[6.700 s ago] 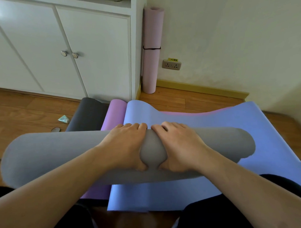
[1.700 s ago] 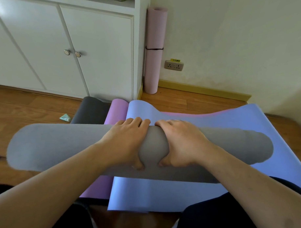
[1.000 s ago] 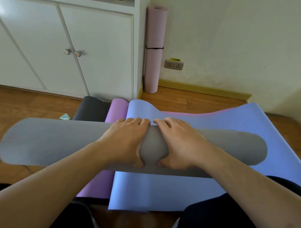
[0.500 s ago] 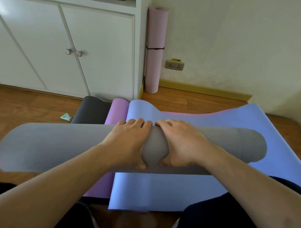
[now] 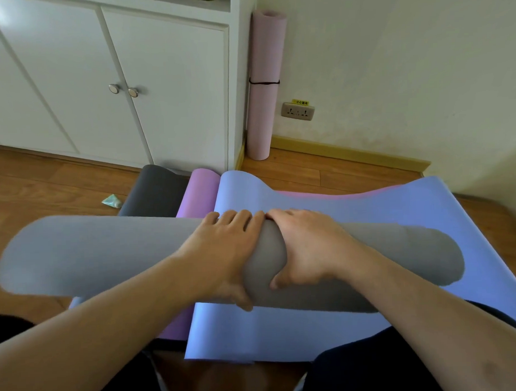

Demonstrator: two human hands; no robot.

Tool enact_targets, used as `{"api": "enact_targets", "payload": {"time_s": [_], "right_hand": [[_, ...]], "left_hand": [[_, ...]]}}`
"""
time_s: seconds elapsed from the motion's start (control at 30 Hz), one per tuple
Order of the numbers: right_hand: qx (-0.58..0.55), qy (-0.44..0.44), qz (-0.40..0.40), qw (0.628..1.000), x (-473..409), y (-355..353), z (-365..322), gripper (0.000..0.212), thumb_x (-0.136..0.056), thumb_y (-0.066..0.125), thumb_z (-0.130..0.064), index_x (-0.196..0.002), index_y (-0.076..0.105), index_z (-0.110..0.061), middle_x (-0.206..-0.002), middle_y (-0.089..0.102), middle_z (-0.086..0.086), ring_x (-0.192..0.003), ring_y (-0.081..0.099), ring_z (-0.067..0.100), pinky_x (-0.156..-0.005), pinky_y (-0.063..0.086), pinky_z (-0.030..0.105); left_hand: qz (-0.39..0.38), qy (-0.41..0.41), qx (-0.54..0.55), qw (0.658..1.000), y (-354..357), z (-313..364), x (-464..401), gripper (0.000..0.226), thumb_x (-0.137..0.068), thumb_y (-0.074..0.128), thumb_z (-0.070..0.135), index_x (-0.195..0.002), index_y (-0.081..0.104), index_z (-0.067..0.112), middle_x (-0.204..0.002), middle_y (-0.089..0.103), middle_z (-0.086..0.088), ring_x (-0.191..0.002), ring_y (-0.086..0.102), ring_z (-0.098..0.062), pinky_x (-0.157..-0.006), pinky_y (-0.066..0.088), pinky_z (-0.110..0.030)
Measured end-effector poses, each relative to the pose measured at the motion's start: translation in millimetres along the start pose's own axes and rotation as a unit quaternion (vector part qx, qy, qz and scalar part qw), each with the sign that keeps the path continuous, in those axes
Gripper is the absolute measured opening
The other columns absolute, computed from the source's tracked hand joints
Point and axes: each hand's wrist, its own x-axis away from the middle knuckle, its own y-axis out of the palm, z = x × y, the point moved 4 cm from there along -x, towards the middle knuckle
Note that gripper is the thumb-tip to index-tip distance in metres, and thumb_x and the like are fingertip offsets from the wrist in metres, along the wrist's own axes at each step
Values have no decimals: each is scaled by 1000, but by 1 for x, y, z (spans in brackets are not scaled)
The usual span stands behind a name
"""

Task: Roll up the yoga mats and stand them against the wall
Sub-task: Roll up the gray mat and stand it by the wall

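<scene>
Both hands, the left hand (image 5: 223, 252) and the right hand (image 5: 307, 249), gripped the rolled grey mat (image 5: 101, 253) lying across the blue mat (image 5: 324, 199) on the floor. A pink mat (image 5: 264, 84) stood rolled against the wall, maybe touching the white cupboard (image 5: 171, 90).

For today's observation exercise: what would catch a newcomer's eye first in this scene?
First, the grey mat roll lying crosswise in the foreground, gripped at its middle by the left hand and right hand. Under it spreads a blue mat. Behind, a pink rolled mat stands upright in the corner.
</scene>
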Motion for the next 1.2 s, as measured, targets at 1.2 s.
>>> {"api": "enact_targets", "payload": {"time_s": [1.2], "right_hand": [[116,-8,39,992,15,-2,-8,154,-59,89,-74,-166,-8,-23,-161,23,9,-150,26,33,-127,22,44]], "left_hand": [[-88,-76,106,988,-19,-58,1,93,-45,82,76,-122,46,39,-109,57,16,-96,59,-11,-83,56,-38]]}}
